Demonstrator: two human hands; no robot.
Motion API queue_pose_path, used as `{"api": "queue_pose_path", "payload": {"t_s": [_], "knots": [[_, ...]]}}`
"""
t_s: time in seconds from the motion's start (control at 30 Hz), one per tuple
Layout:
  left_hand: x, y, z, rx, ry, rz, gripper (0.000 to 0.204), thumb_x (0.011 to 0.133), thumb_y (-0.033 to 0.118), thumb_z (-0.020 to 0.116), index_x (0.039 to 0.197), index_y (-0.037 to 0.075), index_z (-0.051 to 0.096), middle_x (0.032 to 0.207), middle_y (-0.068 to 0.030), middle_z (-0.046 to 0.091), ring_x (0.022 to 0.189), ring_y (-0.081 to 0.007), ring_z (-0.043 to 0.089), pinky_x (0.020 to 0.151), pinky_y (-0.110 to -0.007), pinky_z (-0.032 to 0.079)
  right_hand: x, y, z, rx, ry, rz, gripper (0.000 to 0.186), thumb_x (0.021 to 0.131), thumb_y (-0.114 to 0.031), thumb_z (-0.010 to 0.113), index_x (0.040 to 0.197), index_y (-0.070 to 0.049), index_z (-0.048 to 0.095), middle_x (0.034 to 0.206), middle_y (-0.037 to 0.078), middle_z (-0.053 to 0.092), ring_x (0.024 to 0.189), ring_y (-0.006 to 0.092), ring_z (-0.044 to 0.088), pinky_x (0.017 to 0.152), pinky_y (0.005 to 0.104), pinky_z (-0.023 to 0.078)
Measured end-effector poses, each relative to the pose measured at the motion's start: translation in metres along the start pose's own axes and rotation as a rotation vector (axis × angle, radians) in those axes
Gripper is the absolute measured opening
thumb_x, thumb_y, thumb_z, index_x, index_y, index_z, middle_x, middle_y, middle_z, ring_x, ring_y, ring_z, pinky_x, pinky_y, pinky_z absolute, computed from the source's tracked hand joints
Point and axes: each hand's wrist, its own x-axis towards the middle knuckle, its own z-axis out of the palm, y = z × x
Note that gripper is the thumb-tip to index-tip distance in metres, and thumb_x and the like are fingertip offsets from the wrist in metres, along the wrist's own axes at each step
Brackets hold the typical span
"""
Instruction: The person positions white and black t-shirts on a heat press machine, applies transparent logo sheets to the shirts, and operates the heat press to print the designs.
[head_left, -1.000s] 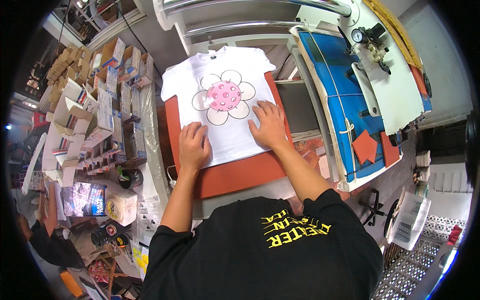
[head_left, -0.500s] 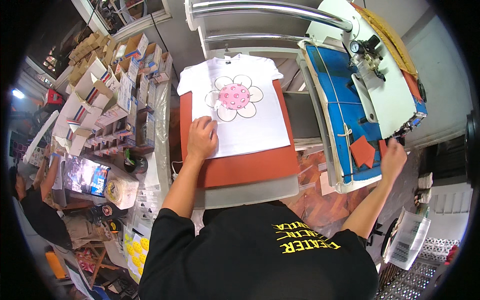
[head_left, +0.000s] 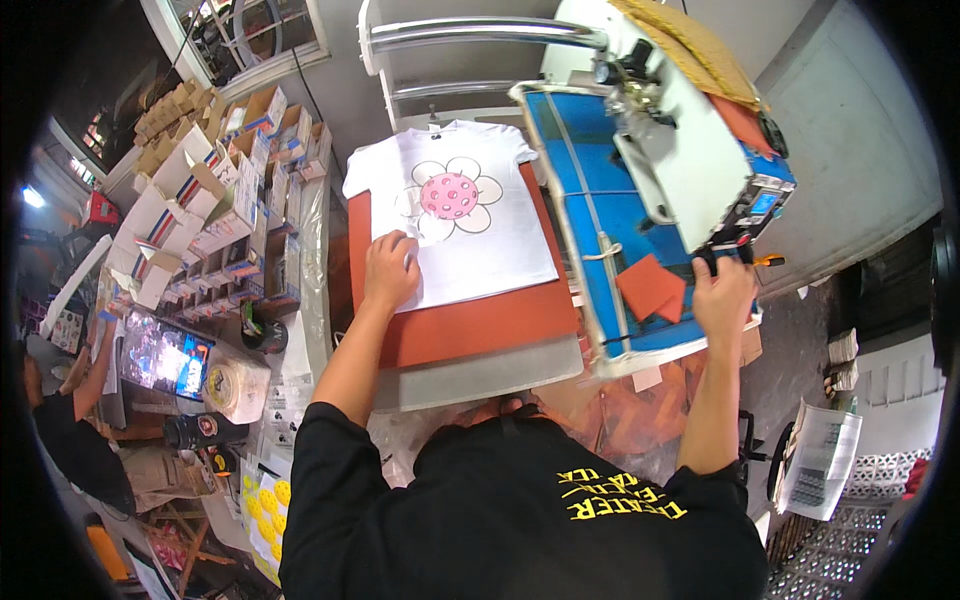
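A white T-shirt [head_left: 490,260] lies on the rust-red pad [head_left: 470,335] of a heat press. On its front is a flower print [head_left: 452,197] with a pink, spotted centre. My left hand [head_left: 393,272] rests on the shirt's lower left, just below the print, fingers loosely bent and apart. To the right stands the swing-arm head of the heat press [head_left: 690,150], with a blue cover plate [head_left: 590,180] beneath it. My right hand [head_left: 725,295] is wrapped round the black handle [head_left: 722,252] at the front of the head; the palm side is hidden.
Open cardboard boxes [head_left: 215,210] are stacked at the left, near a lit screen [head_left: 165,355] and a black bottle [head_left: 205,430]. Red-orange pieces [head_left: 652,290] lie on the blue plate. A co-worker's arm [head_left: 95,370] shows at far left. Chrome bars [head_left: 490,35] span the back.
The press head and its blue plate have swung left toward the shirt, my right hand moving along with the handle. My left hand stays on the shirt. The view has shifted slightly.
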Motion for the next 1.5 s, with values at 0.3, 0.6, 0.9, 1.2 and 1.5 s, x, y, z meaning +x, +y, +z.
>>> {"api": "queue_pose_path", "payload": {"t_s": [0.3,0.6,0.9,1.2,1.5], "knots": [[0.026,-0.022,-0.03,-0.115,-0.053,-0.346,0.021,0.079,0.013,0.065,0.099,0.006,0.07,0.113,-0.013,0.064,0.113,-0.0347,0.058,0.098,-0.048,0.046,-0.027,-0.1,-0.014,0.284,0.302,-0.257,0.093,0.054,-0.039,0.094,0.135,-0.014,0.058,0.143,0.023,0.039,0.128,0.0432,0.042,0.105,0.054,0.034],[-0.166,-0.063,-0.084,-0.292,0.24,-0.648,0.017,0.088,0.007,0.062,0.101,-0.001,0.069,0.099,-0.0144,0.065,0.089,-0.0264,0.066,0.083,-0.035,0.053,-0.044,-0.196,-0.012,0.603,0.273,-0.336,0.123,0.053,-0.041,0.095,0.153,-0.008,0.031,0.159,0.036,0.014,0.145,0.0595,0.017,0.113,0.0695,0.026],[-0.334,0.091,-0.144,-0.207,0.371,-0.901,0.014,0.09,0.013,0.064,0.096,0.001,0.069,0.089,-0.0159,0.068,0.082,-0.0299,0.066,0.078,-0.037,0.053,-0.05,-0.231,-0.038,0.553,0.377,-0.424,0.102,0.054,-0.041,0.094,0.138,-0.004,0.051,0.153,0.037,0.027,0.142,0.0556,0.028,0.115,0.0642,0.028],[-0.52,0.344,-0.079,-0.025,0.712,-1.532,0.019,0.09,0.021,0.061,0.092,0.004,0.068,0.096,-0.0194,0.069,0.094,-0.0393,0.067,0.083,-0.046,0.053,-0.08,-0.215,-0.048,1.496,0.465,-0.818,0.034,0.098,-0.02,0.068,0.12,0.005,0.063,0.13,0.024,0.059,0.127,0.0373,0.054,0.108,0.0499,0.042],[-0.693,0.559,0.001,0.52,1.262,-1.996,0.013,0.08,0.012,0.063,0.087,0.007,0.073,0.094,-0.0177,0.069,0.096,-0.0394,0.064,0.085,-0.049,0.053,-0.375,-0.203,-0.142,1.575,-0.783,-2.172,0.01,0.091,-0.006,0.067,0.1,-0.001,0.068,0.097,0.016,0.07,0.09,0.0355,0.067,0.081,0.0419,0.053]]}}
